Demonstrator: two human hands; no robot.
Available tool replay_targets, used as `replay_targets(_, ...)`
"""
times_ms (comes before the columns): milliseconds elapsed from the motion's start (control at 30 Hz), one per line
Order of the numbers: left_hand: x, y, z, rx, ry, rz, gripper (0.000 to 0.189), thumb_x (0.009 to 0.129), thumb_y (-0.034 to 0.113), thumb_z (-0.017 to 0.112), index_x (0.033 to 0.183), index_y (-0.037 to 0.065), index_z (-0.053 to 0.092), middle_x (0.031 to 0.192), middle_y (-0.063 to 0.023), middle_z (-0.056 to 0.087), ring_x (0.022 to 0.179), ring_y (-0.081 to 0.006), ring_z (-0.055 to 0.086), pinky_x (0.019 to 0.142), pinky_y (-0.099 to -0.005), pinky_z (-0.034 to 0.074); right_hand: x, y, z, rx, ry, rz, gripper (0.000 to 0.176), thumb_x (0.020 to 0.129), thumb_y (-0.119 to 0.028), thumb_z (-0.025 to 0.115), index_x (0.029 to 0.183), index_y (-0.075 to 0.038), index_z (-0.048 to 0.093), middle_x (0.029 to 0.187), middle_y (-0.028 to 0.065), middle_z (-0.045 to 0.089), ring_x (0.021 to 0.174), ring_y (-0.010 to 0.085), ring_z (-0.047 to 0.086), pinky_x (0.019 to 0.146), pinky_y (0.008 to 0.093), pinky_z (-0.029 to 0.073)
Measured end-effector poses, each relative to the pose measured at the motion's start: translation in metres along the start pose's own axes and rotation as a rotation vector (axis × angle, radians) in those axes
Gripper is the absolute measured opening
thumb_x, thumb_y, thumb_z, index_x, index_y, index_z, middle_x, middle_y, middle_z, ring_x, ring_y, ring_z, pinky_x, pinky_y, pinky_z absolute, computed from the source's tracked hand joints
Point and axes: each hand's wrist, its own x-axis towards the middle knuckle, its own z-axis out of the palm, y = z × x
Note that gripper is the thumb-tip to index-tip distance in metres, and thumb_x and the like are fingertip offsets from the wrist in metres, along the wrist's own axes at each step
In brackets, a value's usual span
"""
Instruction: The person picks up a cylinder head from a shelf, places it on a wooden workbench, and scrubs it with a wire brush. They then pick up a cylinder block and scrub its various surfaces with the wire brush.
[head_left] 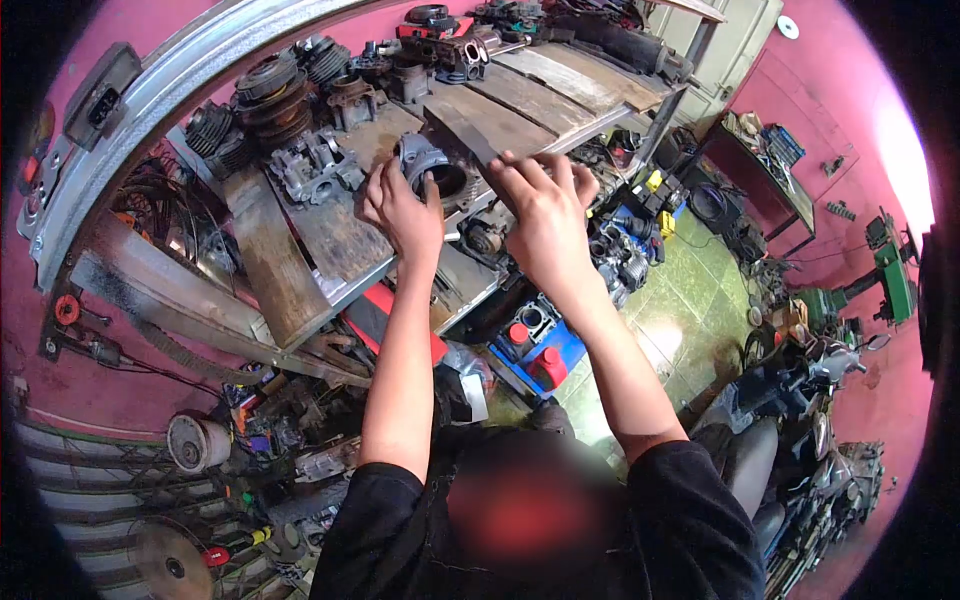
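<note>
My left hand [402,212] grips a grey metal engine cylinder [424,157] by its near side, fingers and thumb around the rim. Its round dark bore faces up toward me, over the front edge of the wooden shelf [345,235]. In my right hand [548,212] is the near end of a long, flat, dark strip [466,136]. That strip slants up and left, past the right side of the cylinder, and overlaps its far edge in this view. A grey cast engine part [318,168] lies on the planks left of my left hand.
Finned cylinders [272,90] and other engine parts line the back of the shelf. Below on the right, a blue tray [560,345] holds red-capped containers. A motorcycle [770,440] stands at the right, and a grinding disc [172,562] lies at lower left.
</note>
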Motion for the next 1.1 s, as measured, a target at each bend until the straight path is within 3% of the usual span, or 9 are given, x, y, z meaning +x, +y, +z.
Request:
replay_targets(67,0.000,0.001,0.001,0.029,0.013,0.005,0.055,0.093,0.026,0.077,0.140,0.002,0.060,0.143,-0.0168,0.064,0.144,-0.0332,0.048,0.115,-0.0534,0.031,-0.019,-0.003,-0.006,0.022,0.050,0.007,0.060,0.073,0.007,0.064,0.130,-0.010,0.072,0.128,0.0052,0.072,0.121,0.0309,0.061,0.110,0.0501,0.036)
replay_targets(233,0.000,0.003,0.002,0.026,0.005,0.007,0.057,0.091,0.024,0.079,0.140,0.002,0.059,0.142,-0.0165,0.065,0.144,-0.0323,0.048,0.116,-0.0545,0.030,-0.019,-0.014,-0.021,0.020,0.028,0.060,0.060,0.071,0.007,0.065,0.128,-0.009,0.073,0.127,0.0060,0.073,0.120,0.0312,0.062,0.109,0.0495,0.037)
replay_targets(500,0.002,0.010,-0.009,0.005,-0.056,-0.037,0.066,0.082,0.014,0.085,0.141,0.003,0.058,0.143,-0.0161,0.065,0.145,-0.0317,0.047,0.115,-0.0550,0.028,0.058,-0.001,0.031,0.027,-0.047,0.017,0.060,0.068,0.007,0.065,0.125,-0.010,0.075,0.123,0.0057,0.073,0.122,0.0316,0.060,0.109,0.0520,0.037)
replay_targets(667,0.001,0.006,-0.002,0.033,-0.024,-0.011,0.062,0.086,0.019,0.081,0.141,0.002,0.058,0.143,-0.0157,0.064,0.145,-0.0307,0.047,0.114,-0.0551,0.029,0.014,-0.003,0.007,0.034,0.008,-0.020,0.060,0.072,0.009,0.065,0.127,-0.013,0.075,0.126,0.0053,0.072,0.122,0.0307,0.060,0.108,0.0498,0.037)
replay_targets(833,0.000,0.005,0.002,0.038,-0.012,-0.012,0.060,0.087,0.022,0.080,0.141,0.003,0.059,0.144,-0.0140,0.065,0.144,-0.0291,0.048,0.115,-0.0540,0.028,-0.026,-0.014,-0.018,0.097,-0.003,0.137,0.054,0.078,0.007,0.065,0.127,-0.012,0.075,0.127,0.0036,0.073,0.120,0.0289,0.061,0.106,0.0472,0.037)
replay_targets(867,0.000,0.003,0.004,0.033,0.002,-0.019,0.061,0.086,0.022,0.080,0.141,0.003,0.060,0.146,-0.0128,0.064,0.144,-0.0284,0.048,0.116,-0.0534,0.026,-0.023,-0.015,-0.017,0.099,-0.002,0.134,0.054,0.078,0.007,0.065,0.127,-0.012,0.075,0.127,0.0036,0.073,0.120,0.0289,0.061,0.106,0.0472,0.037)
replay_targets(933,0.000,-0.002,0.006,0.018,-0.005,-0.013,0.063,0.084,0.019,0.081,0.142,0.003,0.059,0.148,-0.0127,0.063,0.145,-0.0286,0.048,0.116,-0.0531,0.026,-0.012,-0.016,-0.011,0.066,0.011,0.079,0.067,0.065,0.008,0.067,0.129,-0.009,0.072,0.129,0.0077,0.071,0.120,0.0325,0.060,0.106,0.0527,0.038)
replay_targets(967,0.000,-0.004,0.007,0.022,-0.016,-0.013,0.065,0.083,0.019,0.082,0.142,0.002,0.059,0.148,-0.0128,0.063,0.145,-0.0289,0.048,0.116,-0.0528,0.026,0.002,-0.017,-0.006,0.022,0.070,0.068,0.053,0.076,0.007,0.065,0.125,-0.012,0.076,0.125,0.0036,0.074,0.119,0.0297,0.062,0.106,0.0476,0.037)
replay_targets(1100,0.000,0.005,-0.002,0.043,-0.048,-0.004,0.069,0.082,0.021,0.085,0.142,0.002,0.057,0.147,-0.0148,0.063,0.148,-0.0282,0.046,0.114,-0.0539,0.030,0.046,-0.001,0.025,0.080,0.004,0.001,0.054,0.069,0.008,0.067,0.121,-0.008,0.074,0.125,0.0083,0.072,0.116,0.0336,0.061,0.106,0.0546,0.038)
